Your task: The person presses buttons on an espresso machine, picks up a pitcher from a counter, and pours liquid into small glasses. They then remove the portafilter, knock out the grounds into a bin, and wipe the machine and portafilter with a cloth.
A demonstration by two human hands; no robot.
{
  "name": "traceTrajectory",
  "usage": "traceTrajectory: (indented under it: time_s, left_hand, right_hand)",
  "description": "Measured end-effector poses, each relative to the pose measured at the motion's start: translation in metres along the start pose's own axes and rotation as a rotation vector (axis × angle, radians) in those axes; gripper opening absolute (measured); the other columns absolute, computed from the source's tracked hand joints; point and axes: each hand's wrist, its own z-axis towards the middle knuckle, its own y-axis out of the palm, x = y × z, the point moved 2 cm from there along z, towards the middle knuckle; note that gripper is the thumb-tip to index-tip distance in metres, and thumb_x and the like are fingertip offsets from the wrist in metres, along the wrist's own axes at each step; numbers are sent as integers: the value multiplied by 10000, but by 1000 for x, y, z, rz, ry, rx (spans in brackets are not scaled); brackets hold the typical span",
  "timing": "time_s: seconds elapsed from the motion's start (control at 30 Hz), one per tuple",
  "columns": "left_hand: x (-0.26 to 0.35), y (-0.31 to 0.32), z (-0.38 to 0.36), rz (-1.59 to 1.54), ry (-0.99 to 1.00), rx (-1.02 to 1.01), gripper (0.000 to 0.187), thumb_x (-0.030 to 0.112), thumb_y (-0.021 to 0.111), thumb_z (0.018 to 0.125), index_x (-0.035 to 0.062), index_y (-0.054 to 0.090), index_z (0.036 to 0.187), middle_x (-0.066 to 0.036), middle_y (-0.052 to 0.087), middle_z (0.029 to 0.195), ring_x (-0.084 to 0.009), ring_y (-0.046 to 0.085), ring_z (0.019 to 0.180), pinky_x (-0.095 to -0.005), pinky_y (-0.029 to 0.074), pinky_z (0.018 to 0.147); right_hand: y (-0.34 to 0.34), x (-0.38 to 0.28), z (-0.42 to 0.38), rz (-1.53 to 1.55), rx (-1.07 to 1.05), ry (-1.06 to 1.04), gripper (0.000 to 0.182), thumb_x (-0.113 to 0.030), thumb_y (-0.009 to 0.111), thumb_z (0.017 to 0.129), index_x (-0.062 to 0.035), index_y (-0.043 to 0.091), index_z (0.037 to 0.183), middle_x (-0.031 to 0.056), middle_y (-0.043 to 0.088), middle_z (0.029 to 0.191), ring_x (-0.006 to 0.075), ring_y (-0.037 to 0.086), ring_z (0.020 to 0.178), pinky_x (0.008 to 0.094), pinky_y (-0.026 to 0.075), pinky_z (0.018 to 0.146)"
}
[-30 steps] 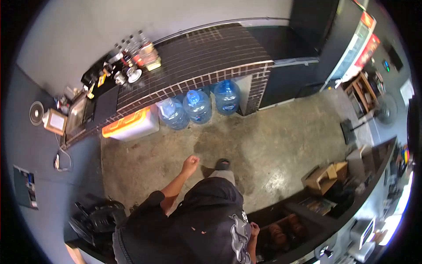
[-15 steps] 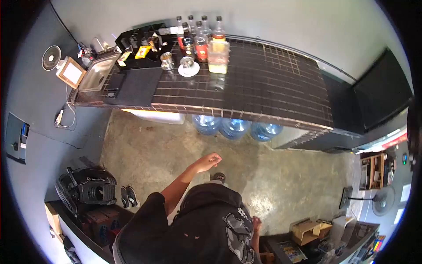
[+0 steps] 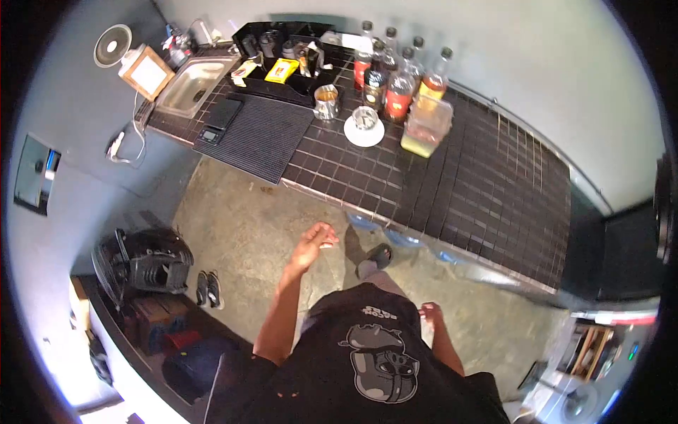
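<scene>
In the head view, the left hand (image 3: 314, 244) is just below the centre, toward seven o'clock, palm bare and fingers loosely curled but apart, gripping nothing. It is over the floor (image 3: 244, 233), just off the near edge of the tiled counter (image 3: 487, 205) and touching nothing that can be seen. The right hand (image 3: 429, 311) is toward half past four, beside the black shirt (image 3: 332, 360); it is small and partly turned away, so I cannot tell whether its fingers are together or apart. The two hands are well apart from each other.

The counter runs from ten o'clock over the top to three o'clock. On it at half past ten lies a ridged black mat (image 3: 272, 138), with a black scale (image 3: 217, 124) at its left end and the steel sink (image 3: 194, 85) beyond. At eleven, behind the mat, a yellow packet (image 3: 282, 70) lies in a black tray (image 3: 279, 90). At twelve stands a metal pitcher (image 3: 327, 102); just right of it, a small cup (image 3: 364, 118) rests on a white saucer (image 3: 364, 136). Bottles (image 3: 399, 95) stand upright in a group at one o'clock, and a clear plastic container (image 3: 427, 127) is in front of them at half past one.

A sandalled foot (image 3: 382, 255) is on the floor toward half past four, and a pair of shoes (image 3: 208, 288) sits at eight.
</scene>
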Motion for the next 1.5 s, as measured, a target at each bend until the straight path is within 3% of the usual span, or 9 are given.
traceTrajectory:
  time_s: [0.17, 0.27, 0.5, 0.6, 0.73, 0.93, 1.27, 1.4, 1.5]
  left_hand:
    - [39, -13, 66, -75, 54, 268, 236, 329, 518, 1002, 97, 564, 1003, -10, 612, 935, -139, 632, 916, -279, 478, 811]
    - [61, -30, 127, 58, 524, 329, 187, 239, 606, 960, 70, 550, 1018, -19, 606, 965, -139, 618, 947, -281, 471, 833]
    - [117, -46, 273, 774, 596, 702, 866, 304, 858, 669, -18, 405, 1334, -233, 513, 1198, -381, 514, 1122, -448, 435, 982]
    - [111, -50, 320, 792, 521, 786, 890, 282, 886, 624, -7, 420, 1325, -196, 546, 1168, -340, 545, 1082, -415, 449, 945]
    - [109, -48, 335, 670, 542, 621, 888, 213, 893, 596, 46, 380, 1301, -204, 514, 1196, -376, 523, 1112, -446, 434, 970]
    - [107, -54, 355, 573, 550, 590, 809, 138, 888, 620, 24, 393, 1250, -184, 615, 1128, -307, 628, 1049, -383, 497, 918]
    - [122, -68, 371, 647, 607, 440, 760, 185, 899, 619, 4, 506, 1244, -149, 657, 1087, -262, 683, 943, -372, 561, 822]
    - [131, -68, 362, 491, 595, 352, 753, 162, 898, 631, -9, 505, 1251, -146, 641, 1102, -237, 651, 994, -369, 533, 888]
    - [137, -68, 348, 441, 603, 295, 738, 132, 897, 626, -39, 511, 1231, -131, 627, 1111, -232, 640, 994, -345, 521, 887]
  right_hand:
    - [29, -129, 42, -351, -37, -7, 273, -184, 663, 874, -14, 610, 1081, 141, 701, 896, 200, 673, 735, 341, 529, 619]
    - [14, -76, 138, -205, -161, -157, 307, -236, 667, 891, -20, 603, 1100, 135, 703, 899, 199, 668, 723, 327, 523, 630]
    - [35, -150, 94, 164, 55, -37, 261, -277, 620, 935, -78, 587, 1100, 106, 706, 903, 144, 652, 696, 258, 459, 564]
    - [48, -134, 54, 160, 177, -12, 302, -271, 593, 935, -73, 578, 1162, 124, 691, 960, 191, 660, 767, 286, 481, 582]
    - [103, -90, -7, 185, 351, 255, 258, -226, 574, 930, -40, 619, 1102, 132, 697, 903, 221, 669, 742, 347, 523, 597]
    - [196, -64, -74, -837, 129, 97, 212, -187, 578, 910, -18, 645, 1020, 126, 695, 914, 249, 663, 757, 366, 539, 708]
    - [277, -103, -96, 92, 417, 8, 208, -181, 591, 898, -12, 646, 1005, 133, 696, 879, 266, 664, 780, 368, 533, 737]
    - [296, -93, -104, -138, 630, 33, 191, -174, 590, 893, -14, 656, 973, 131, 699, 831, 254, 670, 821, 365, 525, 766]
    - [309, -71, -108, 90, 396, 213, 250, -250, 550, 901, -33, 662, 956, 144, 710, 846, 253, 685, 846, 354, 526, 775]
